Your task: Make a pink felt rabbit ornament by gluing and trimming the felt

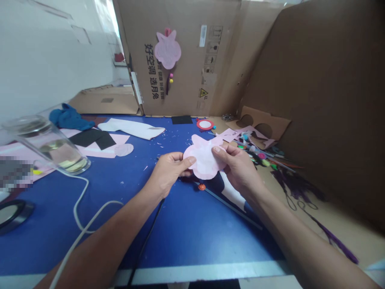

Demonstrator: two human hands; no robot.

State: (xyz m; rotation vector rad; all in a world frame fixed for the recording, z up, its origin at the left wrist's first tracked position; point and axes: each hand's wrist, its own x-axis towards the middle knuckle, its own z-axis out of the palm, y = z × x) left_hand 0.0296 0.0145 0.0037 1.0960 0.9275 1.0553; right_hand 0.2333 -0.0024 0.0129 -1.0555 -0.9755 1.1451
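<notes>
Both hands hold a pale pink felt cutout (204, 159) with two ear-like bumps, lifted a little above the blue table (186, 233). My left hand (170, 170) pinches its left edge with thumb on top. On the right edge, my right hand (239, 166) grips it with thumb and fingers closed. A matching pink felt shape with beads (167, 49) hangs on the cardboard wall (192, 72) at the back.
A glass jar (51, 146) with liquid stands at the left, beside a white cable (81, 208) and a tape roll (13, 214). Pink, black and white felt pieces (99, 140) lie behind. Beads, scraps and purple cords (270, 160) clutter the right. A small red mirror (205, 124) lies farther back.
</notes>
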